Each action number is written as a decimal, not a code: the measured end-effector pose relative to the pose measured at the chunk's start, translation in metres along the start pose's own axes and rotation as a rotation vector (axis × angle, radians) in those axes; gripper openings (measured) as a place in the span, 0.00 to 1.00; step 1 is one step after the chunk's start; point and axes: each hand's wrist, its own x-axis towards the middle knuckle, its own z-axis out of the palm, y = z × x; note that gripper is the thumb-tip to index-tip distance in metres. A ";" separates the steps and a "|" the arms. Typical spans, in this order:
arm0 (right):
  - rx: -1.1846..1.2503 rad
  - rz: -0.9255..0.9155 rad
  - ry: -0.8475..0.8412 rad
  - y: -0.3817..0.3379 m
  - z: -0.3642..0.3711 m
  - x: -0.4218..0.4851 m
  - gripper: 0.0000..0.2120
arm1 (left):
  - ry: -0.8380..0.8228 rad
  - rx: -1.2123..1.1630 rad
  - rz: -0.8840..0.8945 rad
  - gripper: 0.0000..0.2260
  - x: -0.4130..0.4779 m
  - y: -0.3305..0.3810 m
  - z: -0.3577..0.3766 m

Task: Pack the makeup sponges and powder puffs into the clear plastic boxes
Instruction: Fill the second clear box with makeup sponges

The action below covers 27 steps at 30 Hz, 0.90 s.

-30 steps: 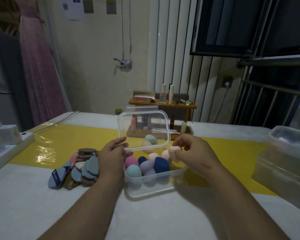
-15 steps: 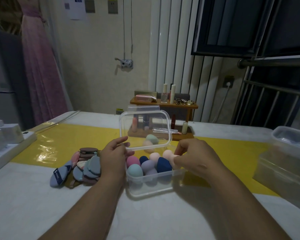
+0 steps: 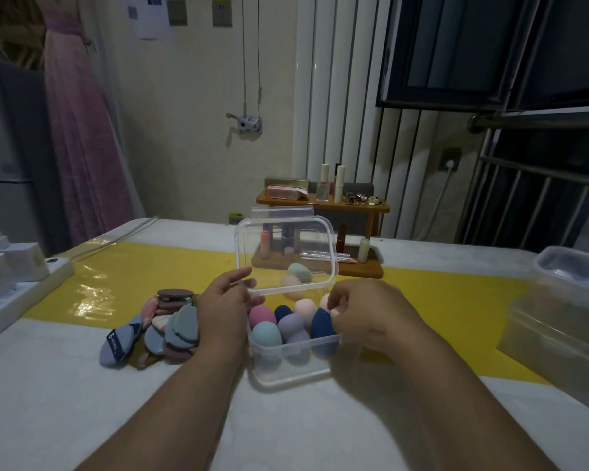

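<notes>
A: Status on the box?

B: Seating a sponge. My right hand [image 3: 368, 311] has its fingers curled round the pale pink sponge [image 3: 334, 313] at the far right corner of the clear box [image 3: 286, 372], just behind the navy sponge [image 3: 320, 323]. My left hand [image 3: 223, 311] pinches the near left corner of the lid [image 3: 286, 246], which stands upright at the box's far edge.

A: How to do it cleanly?

B: The box looks nearly full. I'd push the sponge down into the gap and let go only once it sits below the rim, or the lid probably won't close. Foam should squash, so light pressure is enough. Keep the left pinch steady so the lid doesn't drop on my knuckles.

A: What's still outside?

B: Two loose sponges [image 3: 296, 277] behind the box, seen through the lid. The powder puffs [image 3: 170, 321] are piled left of the box, just beside my left hand.

A: Delta vs a second ago?

B: Then the sponge was up in my fingertips, above the box's right rim. Now it's down among the others, and my hand has lowered with it. Left hand, lid and box unchanged.
</notes>
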 end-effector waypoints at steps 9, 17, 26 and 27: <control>0.015 0.042 -0.069 -0.007 -0.003 0.012 0.12 | 0.000 0.006 -0.004 0.19 -0.001 0.001 0.000; -0.024 0.073 -0.032 -0.011 -0.004 0.007 0.16 | 0.006 0.017 -0.021 0.18 -0.003 0.003 0.001; -0.033 0.159 -0.115 -0.009 -0.002 0.013 0.16 | 0.005 0.032 -0.017 0.18 -0.003 0.003 0.001; -0.035 0.160 -0.119 -0.008 -0.001 0.014 0.16 | 0.005 0.034 -0.016 0.18 -0.003 0.003 0.001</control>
